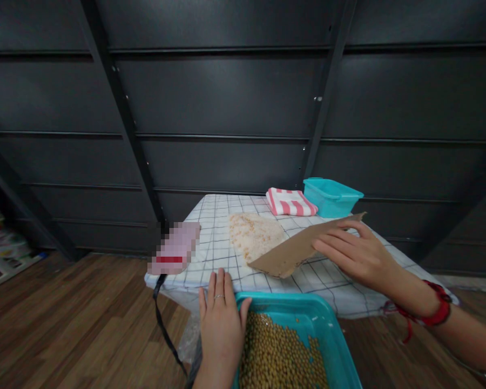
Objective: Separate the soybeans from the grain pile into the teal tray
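Note:
My right hand [350, 254] grips a flat piece of brown cardboard [295, 246] by its right end, thumb out of sight. The cardboard is tilted, and its lower left end reaches a pale, crumbly patch with tan bits [255, 232] spread on the checked tablecloth [214, 216]. My left hand [221, 319] lies with fingers stretched out at the near table edge, its thumb over the left rim of a teal plastic tray [344, 346]. Inside the tray is a heap of round yellowish beans [281, 351], like soybeans; the tray's near end is cut off by the frame.
At the table's far right stand a smaller teal basket [332, 197] and a folded pink-and-white striped towel [289, 201]. A blurred pinkish object [178, 246] sits at the left edge, with a black strap [160, 313] hanging down. Dark metal panels [222, 97] rise behind.

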The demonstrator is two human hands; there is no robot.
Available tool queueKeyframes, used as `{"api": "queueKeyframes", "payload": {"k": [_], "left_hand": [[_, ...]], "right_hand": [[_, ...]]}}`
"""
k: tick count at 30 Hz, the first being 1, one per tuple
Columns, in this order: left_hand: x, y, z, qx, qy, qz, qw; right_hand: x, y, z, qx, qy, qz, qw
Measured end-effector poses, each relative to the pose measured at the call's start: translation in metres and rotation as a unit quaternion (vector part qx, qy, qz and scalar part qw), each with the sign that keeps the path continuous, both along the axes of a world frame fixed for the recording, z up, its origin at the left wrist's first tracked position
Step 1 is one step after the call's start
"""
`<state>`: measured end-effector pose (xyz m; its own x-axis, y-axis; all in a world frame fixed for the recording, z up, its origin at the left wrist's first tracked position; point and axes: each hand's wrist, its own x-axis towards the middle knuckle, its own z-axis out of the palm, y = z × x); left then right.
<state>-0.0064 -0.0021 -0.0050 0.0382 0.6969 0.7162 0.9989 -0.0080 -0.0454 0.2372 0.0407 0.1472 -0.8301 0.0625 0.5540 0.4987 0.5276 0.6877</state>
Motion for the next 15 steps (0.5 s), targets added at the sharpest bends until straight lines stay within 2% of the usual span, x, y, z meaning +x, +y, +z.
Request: {"api": "queueKeyframes", "payload": {"k": [4, 9, 15], "left_hand": [[0.001, 0.000, -0.001, -0.001, 0.001, -0.008, 1.000], [0.003, 0.001, 0.001, 0.010, 0.016, -0.001, 1.000], [0.002, 0.002, -0.002, 0.011, 0.010, 0.000, 1.000]], "right_hand": [[0.001, 0.006, -0.001, 0.009, 0.023, -0.010, 1.000], [-0.008, 0.014, -0.008, 0.000, 0.034, 0.022, 0.999], [0.002, 0.005, -0.009, -0.018, 0.021, 0.041, 0.999]]}}
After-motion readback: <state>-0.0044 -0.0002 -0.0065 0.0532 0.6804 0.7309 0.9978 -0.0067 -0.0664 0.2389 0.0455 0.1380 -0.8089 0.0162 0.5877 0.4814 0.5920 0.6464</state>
